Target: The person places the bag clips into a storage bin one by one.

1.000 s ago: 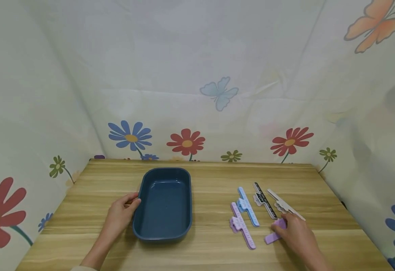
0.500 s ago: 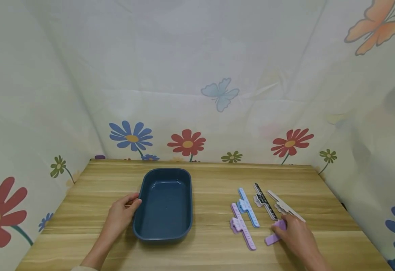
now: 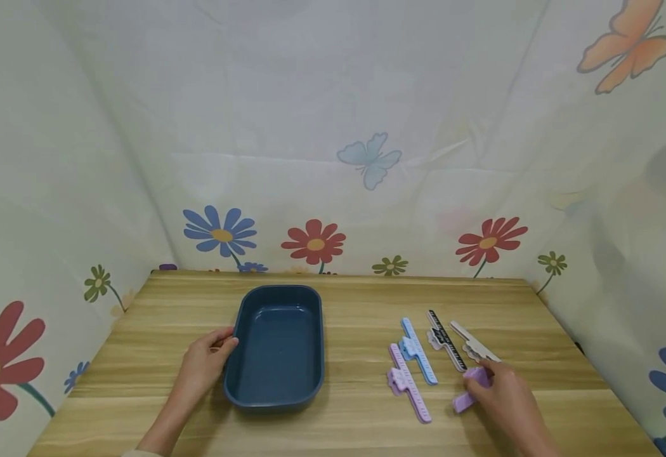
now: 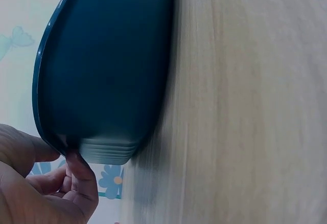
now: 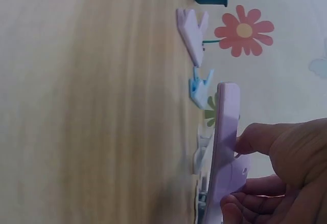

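While the wooden table (image 3: pixel 356 406) carries everything, the left hand (image 3: pixel 203 360) grips the blue tray's (image 3: pixel 276 387) left rim, seemingly to steady it, and the right hand (image 3: pixel 501 397) pinches a purple clip (image 3: pixel 470 388) lying at the table's right, beside four other clips (image 3: pixel 424 358).

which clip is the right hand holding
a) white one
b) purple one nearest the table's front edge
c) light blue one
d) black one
b: the right hand grips the purple clip; the light blue clip, black clip and white clip lie untouched on the table.
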The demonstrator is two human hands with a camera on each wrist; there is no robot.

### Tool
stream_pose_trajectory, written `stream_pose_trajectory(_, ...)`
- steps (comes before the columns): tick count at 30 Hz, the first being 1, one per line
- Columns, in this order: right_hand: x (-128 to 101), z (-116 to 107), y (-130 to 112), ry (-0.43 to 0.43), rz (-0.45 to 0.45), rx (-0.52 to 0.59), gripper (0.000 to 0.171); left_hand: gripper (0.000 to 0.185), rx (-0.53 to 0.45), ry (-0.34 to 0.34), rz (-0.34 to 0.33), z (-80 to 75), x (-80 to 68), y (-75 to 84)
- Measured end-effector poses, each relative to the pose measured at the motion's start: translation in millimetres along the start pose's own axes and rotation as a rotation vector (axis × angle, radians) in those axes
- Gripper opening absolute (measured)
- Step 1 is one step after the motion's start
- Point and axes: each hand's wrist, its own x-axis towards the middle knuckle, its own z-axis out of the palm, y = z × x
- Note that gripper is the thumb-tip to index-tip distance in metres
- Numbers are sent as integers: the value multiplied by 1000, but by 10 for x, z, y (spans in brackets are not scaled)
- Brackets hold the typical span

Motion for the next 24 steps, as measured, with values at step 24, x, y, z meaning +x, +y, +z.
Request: stream_pose_trajectory(24,-6,-533,-307,250,-75,291,45,42,52,-2,14,3,6,8)
